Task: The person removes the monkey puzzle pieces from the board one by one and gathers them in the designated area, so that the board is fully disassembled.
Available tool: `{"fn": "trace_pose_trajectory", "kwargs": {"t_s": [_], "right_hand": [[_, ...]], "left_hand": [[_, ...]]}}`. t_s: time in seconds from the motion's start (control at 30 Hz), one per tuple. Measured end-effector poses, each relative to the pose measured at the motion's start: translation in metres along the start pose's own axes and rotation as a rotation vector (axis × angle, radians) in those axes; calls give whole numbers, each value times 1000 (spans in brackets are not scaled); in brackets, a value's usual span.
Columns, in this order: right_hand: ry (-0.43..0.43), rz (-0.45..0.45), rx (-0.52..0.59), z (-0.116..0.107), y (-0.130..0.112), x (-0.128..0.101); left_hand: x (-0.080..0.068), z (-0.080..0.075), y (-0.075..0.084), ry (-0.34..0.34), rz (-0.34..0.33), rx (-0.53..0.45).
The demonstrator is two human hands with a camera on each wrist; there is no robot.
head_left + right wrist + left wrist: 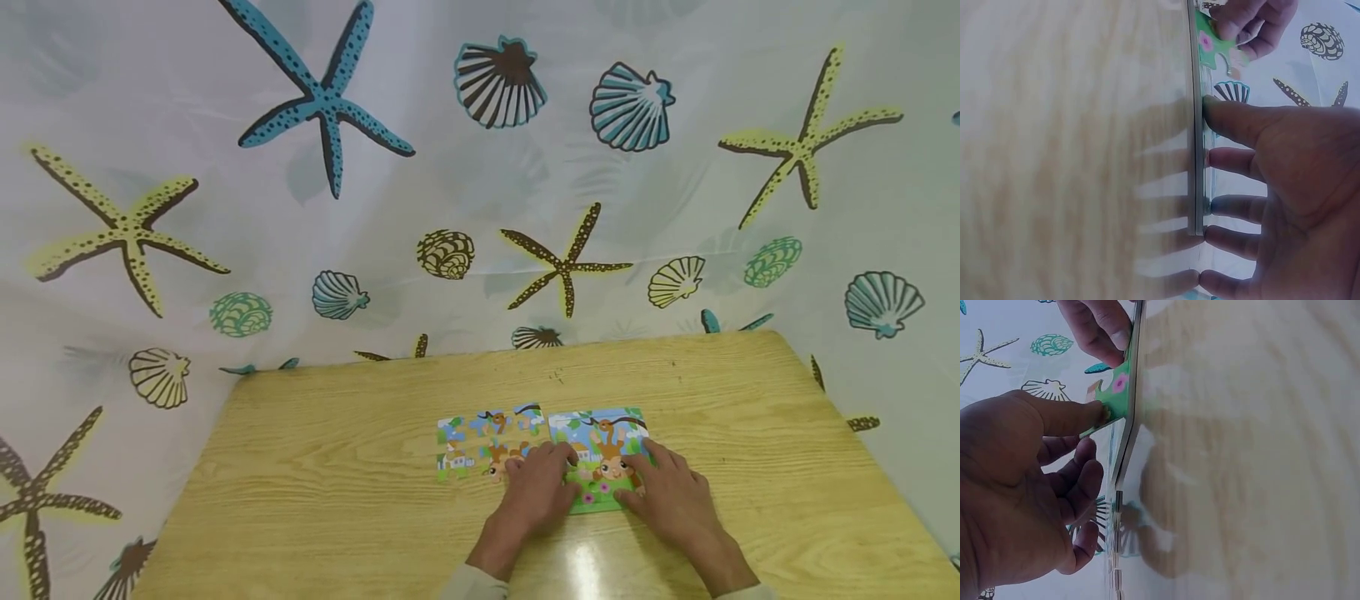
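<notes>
While pinching a green puzzle piece [1116, 394], left hand [536, 492].

The head view looks forward and down from above the tabletop [337, 467]. Both wrist views sit low and very close — rolled sideways, skimming the wood edge-on. All three share the puzzle board [600, 454], seen flat from above and edge-on from the wrists.

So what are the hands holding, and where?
The left hand pinches a green puzzle piece at its edge. The right hand holds nothing; its straight fingers press the puzzle board on the table.
</notes>
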State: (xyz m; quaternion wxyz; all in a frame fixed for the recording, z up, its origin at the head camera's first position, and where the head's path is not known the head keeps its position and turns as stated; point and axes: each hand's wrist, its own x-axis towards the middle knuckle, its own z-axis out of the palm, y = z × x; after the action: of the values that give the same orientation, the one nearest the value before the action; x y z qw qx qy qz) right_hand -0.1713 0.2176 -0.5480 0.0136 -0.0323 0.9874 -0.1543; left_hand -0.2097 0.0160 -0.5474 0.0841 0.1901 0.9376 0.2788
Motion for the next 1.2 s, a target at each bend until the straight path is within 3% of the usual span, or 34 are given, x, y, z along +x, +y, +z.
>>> {"fn": "trace_pose_trajectory", "kwargs": {"t_s": [0.23,0.4,0.6,0.77,1.0,1.2], "right_hand": [[11,-1,13,1,0,1],[5,-7,30,0,-2,0],[-37,22,38,-1,-2,-1],[-48,19,38,1,-1,-1],[-58,27,37,1,-2,0],[-46,24,44,1,-2,0]], "left_hand": [[-5,-9,-8,4,15,-132],[-20,-28,-33,30,-23,-177],[-40,-47,-71,61,-116,-113],[-55,-62,-90,83,-172,-47],[-70,-75,-105,77,-253,-19],[-73,-74,-109,101,-325,37]]}}
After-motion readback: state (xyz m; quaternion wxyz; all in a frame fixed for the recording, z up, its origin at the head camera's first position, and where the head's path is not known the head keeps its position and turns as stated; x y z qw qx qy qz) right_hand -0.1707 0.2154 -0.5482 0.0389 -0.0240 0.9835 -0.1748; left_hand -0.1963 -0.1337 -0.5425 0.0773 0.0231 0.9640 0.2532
